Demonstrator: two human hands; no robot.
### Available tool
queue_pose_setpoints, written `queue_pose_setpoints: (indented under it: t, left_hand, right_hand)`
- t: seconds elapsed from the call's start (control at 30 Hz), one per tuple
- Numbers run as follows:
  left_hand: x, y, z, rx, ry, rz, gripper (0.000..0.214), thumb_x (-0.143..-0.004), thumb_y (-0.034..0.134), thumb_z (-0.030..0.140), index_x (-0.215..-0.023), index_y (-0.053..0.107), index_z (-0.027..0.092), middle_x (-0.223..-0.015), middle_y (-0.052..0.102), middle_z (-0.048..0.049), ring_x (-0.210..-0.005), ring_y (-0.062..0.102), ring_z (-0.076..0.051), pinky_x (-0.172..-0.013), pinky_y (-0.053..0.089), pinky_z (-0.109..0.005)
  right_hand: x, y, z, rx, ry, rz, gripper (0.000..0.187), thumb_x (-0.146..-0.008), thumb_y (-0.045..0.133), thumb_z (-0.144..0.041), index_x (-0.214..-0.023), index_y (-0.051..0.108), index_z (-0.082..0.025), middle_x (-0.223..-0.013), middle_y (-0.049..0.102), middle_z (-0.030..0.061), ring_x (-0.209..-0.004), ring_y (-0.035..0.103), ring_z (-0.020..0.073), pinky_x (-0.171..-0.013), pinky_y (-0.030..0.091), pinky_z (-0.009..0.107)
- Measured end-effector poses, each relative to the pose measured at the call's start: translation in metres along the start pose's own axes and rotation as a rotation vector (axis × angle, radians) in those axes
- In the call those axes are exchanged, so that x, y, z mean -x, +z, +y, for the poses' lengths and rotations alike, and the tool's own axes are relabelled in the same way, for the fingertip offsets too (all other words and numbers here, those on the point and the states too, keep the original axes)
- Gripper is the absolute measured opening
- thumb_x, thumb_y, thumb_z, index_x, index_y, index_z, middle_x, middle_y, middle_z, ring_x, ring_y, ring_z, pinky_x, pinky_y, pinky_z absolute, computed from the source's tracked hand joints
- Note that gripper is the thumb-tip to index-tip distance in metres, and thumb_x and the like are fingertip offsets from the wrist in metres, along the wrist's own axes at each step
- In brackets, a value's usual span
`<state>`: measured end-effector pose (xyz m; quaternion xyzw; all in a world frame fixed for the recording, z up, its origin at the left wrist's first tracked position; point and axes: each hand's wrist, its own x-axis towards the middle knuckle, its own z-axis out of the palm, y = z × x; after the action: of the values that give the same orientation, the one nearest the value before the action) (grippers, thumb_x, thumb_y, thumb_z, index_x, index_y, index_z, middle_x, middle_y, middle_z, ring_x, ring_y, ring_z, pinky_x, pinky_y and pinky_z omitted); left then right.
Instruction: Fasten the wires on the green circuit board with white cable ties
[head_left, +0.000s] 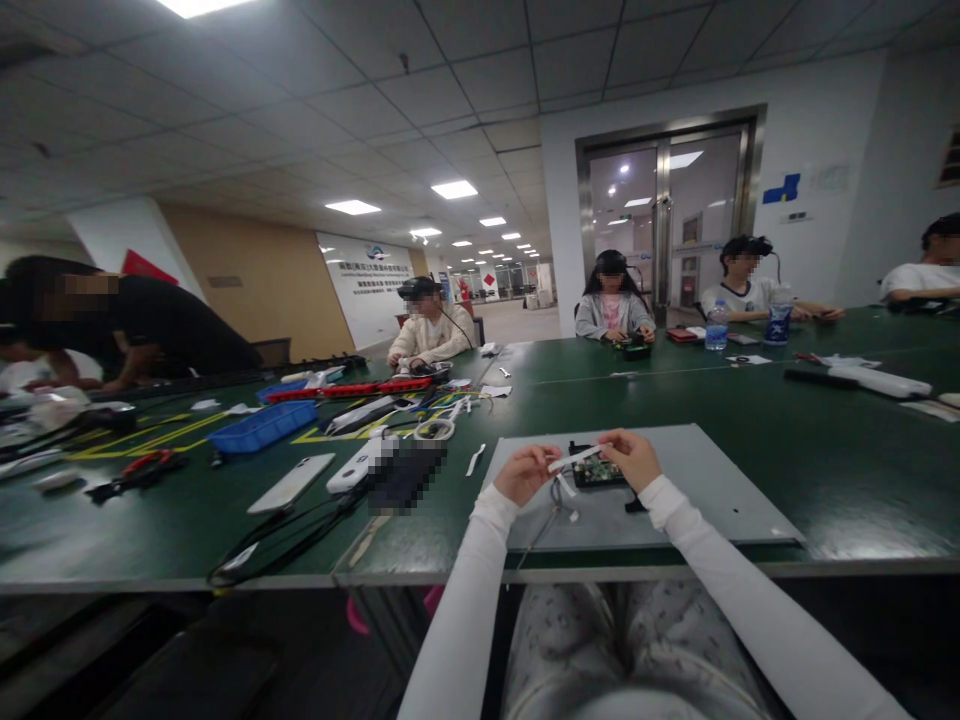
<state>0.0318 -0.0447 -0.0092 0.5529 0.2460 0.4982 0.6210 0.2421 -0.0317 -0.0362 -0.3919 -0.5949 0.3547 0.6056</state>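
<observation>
My left hand (527, 474) pinches one end of a thin white strip (576, 459), and my right hand (631, 460) grips the other end. The strip stretches between them, slightly tilted, over a green circuit board (602, 472) in a black casing. My fingers hide part of that casing. Both hands are above a grey panel (712, 490) lying on the table. A thin grey cable (553, 520) with a small white tag trails across the panel below my left hand.
Left of the panel lie another white strip (475, 459), a white phone (291, 484), a white device (360, 468) and a blue tray (264, 427). Water bottles (716, 325) and a long white tool (881, 378) are farther right. Several people sit around the green table (840, 480).
</observation>
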Motion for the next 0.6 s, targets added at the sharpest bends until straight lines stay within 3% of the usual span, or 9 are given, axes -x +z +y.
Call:
queue_pose_setpoints:
  t: [0.13,0.33,0.47,0.6]
  left_hand:
    - [-0.005,0.000,-0.004,-0.068,-0.012,0.046,0.007,-0.057,0.058,0.017,-0.060,0.054,0.012,-0.087,0.060,-0.0066,-0.064,0.054,-0.011,-0.064,0.041,-0.028]
    - [-0.017,-0.008,-0.007,-0.171,-0.016,0.214,0.011,-0.056,0.053,0.017,-0.065,0.058,0.012,-0.075,0.062,-0.0050,-0.057,0.050,-0.009,-0.051,0.034,-0.020]
    - [-0.019,-0.010,-0.008,-0.290,-0.027,0.239,0.015,-0.057,0.052,0.021,-0.067,0.058,0.011,-0.071,0.061,-0.0057,-0.057,0.051,-0.010,-0.049,0.034,-0.020]
    - [-0.017,-0.004,-0.012,-0.662,0.058,0.245,0.020,-0.062,0.048,0.020,-0.078,0.058,0.012,-0.069,0.061,-0.0030,-0.058,0.052,-0.011,-0.054,0.038,-0.022]
  right_hand:
    - [0.008,-0.030,0.002,0.154,-0.040,0.079,0.024,-0.064,0.055,-0.033,-0.081,0.059,-0.016,-0.074,0.063,0.0039,-0.065,0.056,0.0142,-0.063,0.046,0.028]
    - [0.022,-0.071,0.014,0.181,0.000,0.189,0.028,-0.061,0.059,-0.033,-0.082,0.059,-0.014,-0.080,0.062,0.0075,-0.068,0.056,0.0154,-0.063,0.045,0.029]
    - [0.030,-0.076,0.019,0.183,0.012,0.202,0.031,-0.060,0.059,-0.035,-0.083,0.059,-0.014,-0.079,0.062,0.0072,-0.067,0.056,0.0148,-0.062,0.045,0.028]
    - [0.034,-0.072,0.019,0.192,0.035,0.145,0.029,-0.061,0.058,-0.034,-0.082,0.059,-0.014,-0.080,0.062,0.0062,-0.067,0.055,0.0142,-0.063,0.044,0.027]
